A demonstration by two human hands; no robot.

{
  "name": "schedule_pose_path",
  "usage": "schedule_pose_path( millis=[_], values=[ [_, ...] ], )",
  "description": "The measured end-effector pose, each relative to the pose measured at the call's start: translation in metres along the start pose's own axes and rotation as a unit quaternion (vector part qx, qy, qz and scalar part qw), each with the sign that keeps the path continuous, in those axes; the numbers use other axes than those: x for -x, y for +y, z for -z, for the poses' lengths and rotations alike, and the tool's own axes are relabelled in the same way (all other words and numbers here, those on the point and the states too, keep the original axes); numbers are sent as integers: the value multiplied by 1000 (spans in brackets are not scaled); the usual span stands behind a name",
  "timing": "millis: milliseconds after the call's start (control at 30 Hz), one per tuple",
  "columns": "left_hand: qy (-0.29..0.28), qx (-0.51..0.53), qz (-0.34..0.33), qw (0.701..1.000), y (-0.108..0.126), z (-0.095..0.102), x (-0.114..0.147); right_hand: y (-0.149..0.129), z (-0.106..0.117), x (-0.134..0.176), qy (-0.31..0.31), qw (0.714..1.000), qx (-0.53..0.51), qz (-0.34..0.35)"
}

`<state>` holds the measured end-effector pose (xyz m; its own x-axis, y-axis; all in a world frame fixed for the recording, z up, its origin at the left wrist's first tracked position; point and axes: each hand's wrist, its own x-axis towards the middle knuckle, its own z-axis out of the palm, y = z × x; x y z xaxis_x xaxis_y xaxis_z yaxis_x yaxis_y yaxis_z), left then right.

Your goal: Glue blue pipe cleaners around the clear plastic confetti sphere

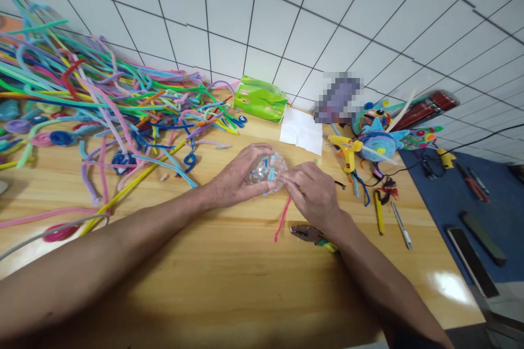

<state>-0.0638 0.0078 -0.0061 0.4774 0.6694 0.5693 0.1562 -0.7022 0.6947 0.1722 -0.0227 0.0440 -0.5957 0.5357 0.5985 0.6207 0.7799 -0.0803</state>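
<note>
My left hand (245, 176) is wrapped around a small clear plastic container (268, 170) with bluish bits showing through it. Close against its right side, the fingers of my right hand (313, 190) are pinched together; what sits between the fingertips is too small to make out. A pink pipe cleaner (282, 221) runs down from under the right hand, and I cannot tell whether it is held or lies on the table. Just below the right wrist lie pliers (307, 233), partly covered by the forearm.
A heap of coloured pipe cleaners (102, 98) spreads over the left. At the back are a green tissue pack (260, 99) and white paper (302, 131). To the right lie a yellow glue gun (347, 151), a blue fuzzy figure (379, 144), a yellow cutter (380, 212) and a pen-like tool (401, 224).
</note>
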Motion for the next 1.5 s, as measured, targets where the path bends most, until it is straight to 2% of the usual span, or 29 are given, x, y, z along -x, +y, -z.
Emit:
schedule_pose_path(
  millis=[367, 567, 833, 1133, 1500],
  values=[
    [-3, 0, 5, 1000, -3, -1, 2, -3, 0, 2, -17, 999, 4, -29],
    [-11, -22, -44, 999, -15, -4, 3, -2, -2, 3, -16, 998, -11, -55],
    [-14, -71, -48, 996, -15, -6, 4, -3, -2, 3, -18, 996, -44, -74],
    [-37, -60, -62, 996, -16, -1, 4, -2, -4, 2, 3, 998, -26, -51],
    [-18, -45, -44, 998, -8, -3, 3, -3, -3, 2, 19, 999, -10, -25]
  ],
)
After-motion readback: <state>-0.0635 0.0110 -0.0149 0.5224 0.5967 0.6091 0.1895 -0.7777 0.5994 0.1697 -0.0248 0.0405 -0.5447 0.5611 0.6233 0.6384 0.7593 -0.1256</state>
